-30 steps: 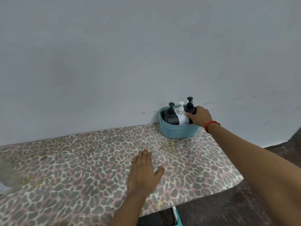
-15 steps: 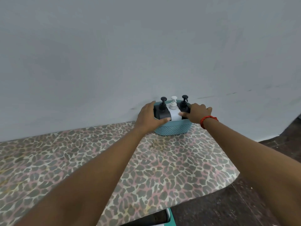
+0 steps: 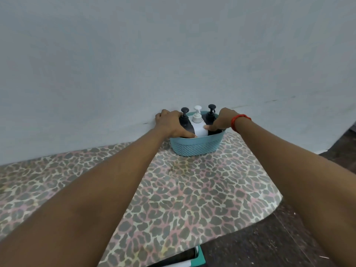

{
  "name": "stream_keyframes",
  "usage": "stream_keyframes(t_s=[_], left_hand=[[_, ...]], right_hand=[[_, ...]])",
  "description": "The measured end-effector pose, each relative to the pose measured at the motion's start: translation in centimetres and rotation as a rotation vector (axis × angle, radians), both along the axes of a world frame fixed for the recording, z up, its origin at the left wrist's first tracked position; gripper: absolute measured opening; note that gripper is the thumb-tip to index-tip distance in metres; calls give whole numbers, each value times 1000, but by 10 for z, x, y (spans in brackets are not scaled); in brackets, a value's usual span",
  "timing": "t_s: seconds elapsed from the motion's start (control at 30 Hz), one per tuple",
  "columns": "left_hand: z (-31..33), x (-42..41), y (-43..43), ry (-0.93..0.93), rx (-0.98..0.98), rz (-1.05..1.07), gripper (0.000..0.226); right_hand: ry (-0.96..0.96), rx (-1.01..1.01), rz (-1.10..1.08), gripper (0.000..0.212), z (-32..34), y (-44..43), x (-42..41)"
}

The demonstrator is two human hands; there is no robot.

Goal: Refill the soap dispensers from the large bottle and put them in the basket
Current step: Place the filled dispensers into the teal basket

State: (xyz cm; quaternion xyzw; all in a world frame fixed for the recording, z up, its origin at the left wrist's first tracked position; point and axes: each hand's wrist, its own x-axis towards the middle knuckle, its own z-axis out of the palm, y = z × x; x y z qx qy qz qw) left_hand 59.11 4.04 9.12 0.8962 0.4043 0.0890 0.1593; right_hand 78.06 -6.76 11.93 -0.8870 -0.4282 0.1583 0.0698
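Note:
A teal basket (image 3: pixel 196 148) stands on the leopard-print table (image 3: pixel 183 199), against the wall. Three dispensers stand upright in it: a black one (image 3: pixel 184 117) on the left, a white one (image 3: pixel 198 125) in the middle, a black one (image 3: pixel 211 114) on the right. My left hand (image 3: pixel 170 124) wraps round the basket's left end, its thumb lying across the left black dispenser. My right hand (image 3: pixel 221 120), a red band at its wrist, grips the right black dispenser just above the rim, and its thumb touches the white one. No large bottle is in view.
The pale wall (image 3: pixel 173 54) rises right behind the basket. The table's edge curves away at the right and front, with dark floor (image 3: pixel 279 243) beyond. A teal-edged object (image 3: pixel 199 257) shows under the table's front edge.
My left hand lifted off the table and reached forward to the basket's left end. My right hand stayed on the right black dispenser.

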Motion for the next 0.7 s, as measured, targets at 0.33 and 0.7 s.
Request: stream_keyframes(t_s=[0.33,0.7], left_hand=[[12,23,17,180,-81,26,92],[6,3,-5,43,-25,55,108]], right_hand=[[98,-28,10,78,2,1,15],[-89,335,-229,65,-10,-38,-45]])
